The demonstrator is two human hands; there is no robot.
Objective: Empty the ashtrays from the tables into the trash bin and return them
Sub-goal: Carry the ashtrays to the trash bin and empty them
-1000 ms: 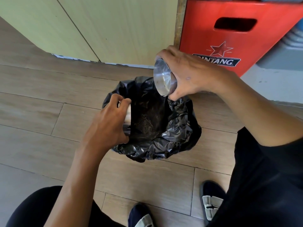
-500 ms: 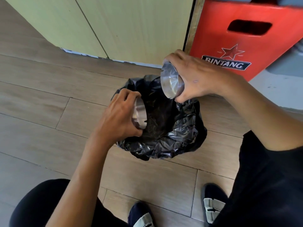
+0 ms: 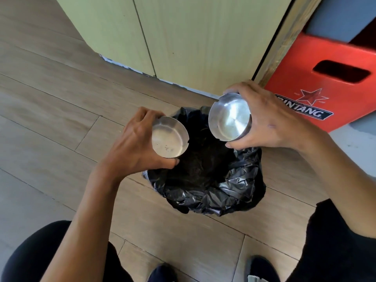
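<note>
Wood-look floor planks [image 3: 61, 123] were seen under everything, with a pale green panelled wall [image 3: 183, 37] rising beyond the fingers and a red crate [image 3: 325, 82] set off to the right-hand fingers' outer side. Below and between both sets of fingers stood the trash bin [image 3: 240, 192], lined with a crumpled black bag whose mouth lay open; dark ash and debris could be made out at its bottom.

Two metal ashtrays were held above that mouth. The right hand [image 3: 270, 121] was clamped on the right ashtray [image 3: 230, 119], fingers [image 3: 240, 88] curled over its far rim and the thumb pressed under its near edge, the bowl tilted so that its bright, bare inside faced the camera. The left hand [image 3: 134, 147] was clamped on the left ashtray [image 3: 168, 137] in the same manner, its fingers wrapped behind the rim and the thumb beneath; only a few dark specks were visible inside its bowl. The two ashtrays were kept apart, neither touching the other nor the bag.

The dumping step was judged to be all but finished, since both bowls looked nearly clean. The next move was judged to call for a last shake or tap of the left ashtray over the bag, if the specks were to be shed, and then for both to be carried level back to the bench they belong to, which was not in view.
</note>
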